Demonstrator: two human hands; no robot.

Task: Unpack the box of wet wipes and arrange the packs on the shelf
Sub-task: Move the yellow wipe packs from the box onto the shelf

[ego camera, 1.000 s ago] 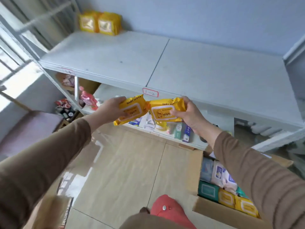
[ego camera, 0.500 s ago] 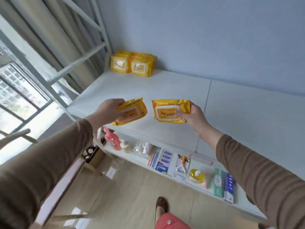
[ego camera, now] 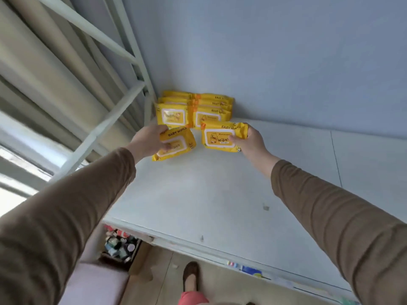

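Several yellow baby-wipes packs stand in two rows in the far left corner of the white shelf top, against the blue wall. My left hand grips one yellow pack, tilted, just in front of the left row. My right hand holds another yellow pack upright by its right end, just in front of the right row. Whether either held pack touches the shelf is unclear. The box is out of view.
A white metal frame and beige curtains rise at the left. Below the shelf edge, small goods sit on a lower level. My shoe stands on the wooden floor. The shelf top stretches right.
Both hands have carried their packs forward and up over the shelf to the stacked packs in the corner. The view has swung up, and the box has left the frame.
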